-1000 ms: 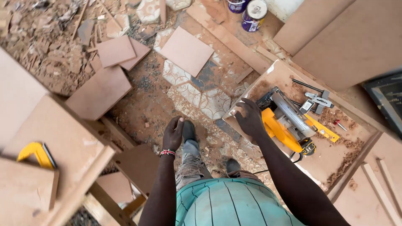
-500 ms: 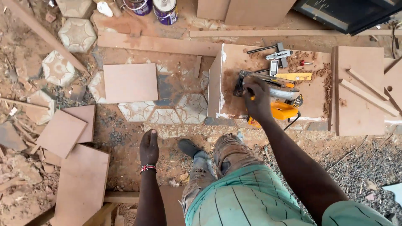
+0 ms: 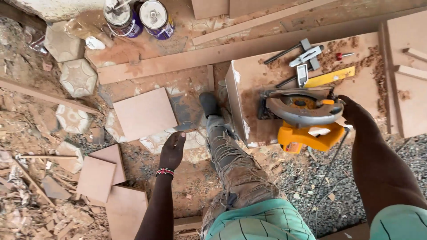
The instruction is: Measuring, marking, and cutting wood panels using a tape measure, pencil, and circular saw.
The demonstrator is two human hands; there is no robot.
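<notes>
The right hand [image 3: 351, 111] has its grip closed on the handle end of a yellow circular saw [image 3: 304, 118], which sits on a low board surface [image 3: 267, 73] dusted with sawdust. The saw's grey blade guard faces up, its yellow body hangs at the near edge of that board, and a dark cord [image 3: 327, 166] trails from it down over the gravel.

Beyond the saw on the same board lie a yellow spirit level [image 3: 329, 78], a metal square [image 3: 302, 73], a grey clamp-like tool [image 3: 307, 53] and a small red-handled tool [image 3: 343, 55], all apart from the saw.

The left hand [image 3: 172, 149] holds nothing: it hangs open, fingers loosely spread, a beaded bracelet [image 3: 165, 171] at the wrist, well to the left of the saw and above the dirt floor. Just left of the saw stands the person's leg in torn, dusty trousers [image 3: 231, 164], the dark shoe [image 3: 208, 103] beside the board's upright white edge.

Further left of the saw, a square brown panel [image 3: 144, 113] lies on patterned paving tiles [image 3: 78, 78], and more brown panels [image 3: 95, 178] are scattered nearer the left hand. Far from the saw, towards the top left, two purple paint tins [image 3: 155, 18] stand by a long plank [image 3: 187, 60].
</notes>
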